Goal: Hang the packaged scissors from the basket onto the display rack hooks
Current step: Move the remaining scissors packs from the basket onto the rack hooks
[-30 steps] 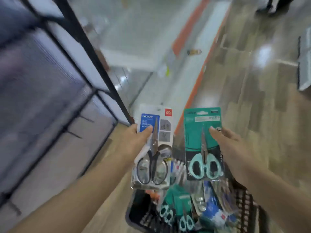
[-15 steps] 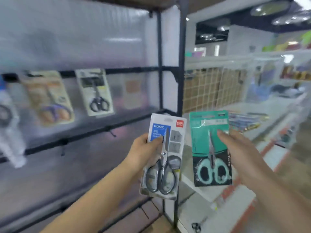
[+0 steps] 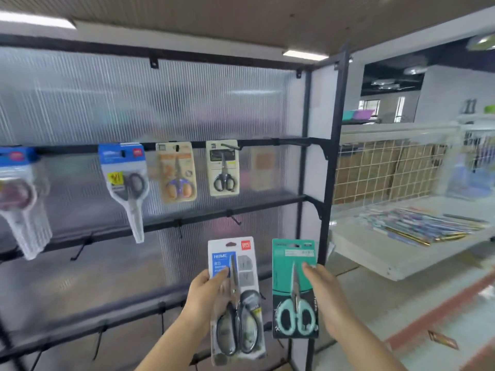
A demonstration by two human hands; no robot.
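Observation:
My left hand grips a white pack of black-handled scissors by its left edge, thumb across the front. My right hand holds a teal pack of mint-handled scissors by its right edge. Both packs stand upright in front of the black display rack. Several scissor packs hang from the rack's upper rail. Bare hooks stick out of the middle rail just above the two held packs. The basket is out of view.
A ribbed translucent panel backs the rack. Right of the rack post, a white shelf carries flat coloured packs, with a wire grid behind it. More hooks hang on the lower rail.
The view has swung up from the basket on the floor to the rack. Both hands kept their packs and now hold them in front of the lower rails.

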